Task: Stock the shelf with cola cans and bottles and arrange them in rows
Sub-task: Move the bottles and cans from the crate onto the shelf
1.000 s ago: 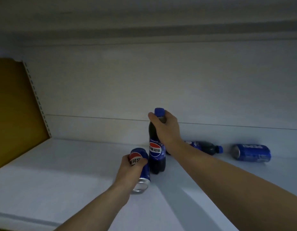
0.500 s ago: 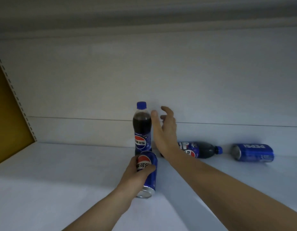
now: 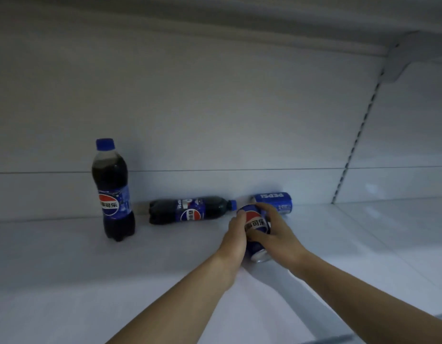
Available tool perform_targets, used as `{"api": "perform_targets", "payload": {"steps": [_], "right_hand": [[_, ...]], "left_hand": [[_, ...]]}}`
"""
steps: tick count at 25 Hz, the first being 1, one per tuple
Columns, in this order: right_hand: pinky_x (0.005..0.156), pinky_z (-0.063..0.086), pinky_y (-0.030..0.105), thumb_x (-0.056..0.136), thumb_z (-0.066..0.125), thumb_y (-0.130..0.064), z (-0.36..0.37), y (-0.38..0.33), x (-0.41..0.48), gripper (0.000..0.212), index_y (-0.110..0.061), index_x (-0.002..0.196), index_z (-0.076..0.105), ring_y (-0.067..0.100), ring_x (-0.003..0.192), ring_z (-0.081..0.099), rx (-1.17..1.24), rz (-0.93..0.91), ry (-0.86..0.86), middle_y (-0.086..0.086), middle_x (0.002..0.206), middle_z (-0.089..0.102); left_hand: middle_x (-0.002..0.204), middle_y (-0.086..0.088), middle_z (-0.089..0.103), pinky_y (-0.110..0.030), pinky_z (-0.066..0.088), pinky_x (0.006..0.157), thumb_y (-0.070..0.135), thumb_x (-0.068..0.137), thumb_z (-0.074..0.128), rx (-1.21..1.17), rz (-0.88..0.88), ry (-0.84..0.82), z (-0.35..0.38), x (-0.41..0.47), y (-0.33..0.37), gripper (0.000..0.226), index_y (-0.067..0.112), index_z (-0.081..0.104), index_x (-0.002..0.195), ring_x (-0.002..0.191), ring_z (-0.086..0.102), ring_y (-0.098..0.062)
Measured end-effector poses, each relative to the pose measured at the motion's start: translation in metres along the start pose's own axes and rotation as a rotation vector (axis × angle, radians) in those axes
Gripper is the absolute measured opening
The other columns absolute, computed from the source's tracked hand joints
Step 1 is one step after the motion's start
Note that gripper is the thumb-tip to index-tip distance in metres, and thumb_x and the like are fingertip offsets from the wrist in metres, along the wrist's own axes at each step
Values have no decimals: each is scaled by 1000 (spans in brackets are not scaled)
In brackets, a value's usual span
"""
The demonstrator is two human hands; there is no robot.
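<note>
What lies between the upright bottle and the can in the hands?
A bottle on its side, cap toward the held can; head view.

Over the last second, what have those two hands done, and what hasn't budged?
The right hand let go of the upright cola bottle, left standing, and swung right to grip the blue cola can together with the left hand, which held it throughout. That can travelled rightward, from beside the bottle to in front of the lying can. The lying bottle and lying can stayed by the back wall.
</note>
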State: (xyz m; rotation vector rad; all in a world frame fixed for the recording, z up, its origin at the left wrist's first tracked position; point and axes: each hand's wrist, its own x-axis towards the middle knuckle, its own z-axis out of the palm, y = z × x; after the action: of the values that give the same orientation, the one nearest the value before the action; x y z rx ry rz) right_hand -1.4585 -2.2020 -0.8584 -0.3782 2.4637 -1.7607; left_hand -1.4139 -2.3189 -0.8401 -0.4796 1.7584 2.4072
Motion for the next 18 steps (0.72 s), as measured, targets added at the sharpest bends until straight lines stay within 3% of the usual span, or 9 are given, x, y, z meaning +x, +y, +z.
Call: {"api": "perform_targets", "payload": {"steps": [3,5,7,10,12,15,18], "right_hand": [[96,54,41,93,68,-16,-37,11,11,62,-26,147,39,24,111,61,-116,103,188,6,130,58],[97,53,42,93,69,-20,-48,14,24,62,-22,148,40,27,112,60,-194,146,234,9,130,58],[99,51,45,91,70,-22,-50,16,34,62,-20,146,43,30,114,60,-239,154,237,11,132,59],[99,51,42,91,70,-20,-49,15,41,59,-19,144,44,33,117,59,-351,117,243,12,133,60],[93,49,34,91,69,-19,-49,15,41,53,-19,140,48,32,118,58,-429,80,249,11,134,60],[86,44,29,88,72,-30,-48,13,32,58,-21,140,48,29,117,56,-562,-1,232,8,133,60],[104,42,40,85,72,-40,-39,-6,14,69,-26,144,40,26,130,42,-726,-134,170,3,142,47]], "left_hand": [[146,-3,52,-25,34,99,52,108,28,346,40,-58,8,8,1,54,20,46,148,126,51,-18],[153,-3,46,-29,33,108,49,108,30,576,109,-50,1,23,-3,53,18,45,149,131,46,-18],[152,-2,46,-35,35,112,43,107,35,955,244,-50,-16,35,-13,45,23,49,145,133,45,-21],[160,6,31,-38,24,111,40,105,38,1475,432,-15,-54,45,-25,47,31,39,151,146,27,-17],[161,6,27,-38,21,113,44,104,38,1534,511,10,-70,42,-31,49,33,36,152,148,21,-16],[154,9,33,-36,23,115,42,105,39,1444,553,-12,-83,24,-30,46,31,37,150,144,24,-12],[152,13,35,-37,22,117,40,106,40,1330,643,15,-108,-11,-15,44,31,38,149,142,27,-8]]}}
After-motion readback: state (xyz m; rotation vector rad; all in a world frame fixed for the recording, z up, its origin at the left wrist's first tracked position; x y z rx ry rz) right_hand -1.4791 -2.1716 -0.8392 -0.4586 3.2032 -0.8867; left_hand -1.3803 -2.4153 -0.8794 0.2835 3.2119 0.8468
